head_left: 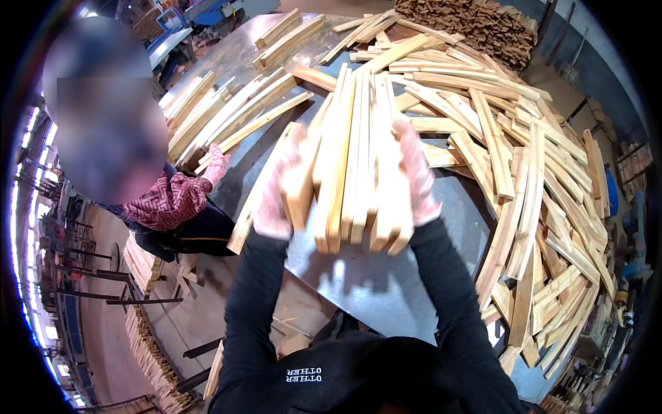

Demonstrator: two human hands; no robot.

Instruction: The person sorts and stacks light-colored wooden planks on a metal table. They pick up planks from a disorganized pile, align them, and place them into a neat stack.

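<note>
Centrally, bundle of pale wooden slats (355,155) held above grey metal tabletop (386,283), long axis running away from the person, near ends toward the chest, left hand (279,190) and right hand (417,176) in pink gloves pressed against its sides, loose slat heap (545,179) to the right, co-worker's gloved hand (216,164) at left.

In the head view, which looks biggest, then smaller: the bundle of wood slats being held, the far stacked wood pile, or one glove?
1. Bundle of wood slats, though it is nearest the camera.
2. Far stacked wood pile.
3. Right glove.

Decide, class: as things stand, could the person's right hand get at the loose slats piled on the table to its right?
Probably not yet: the right hand and left hand clamp a bundle of slats. The loose slats lie close with nothing between.
</note>
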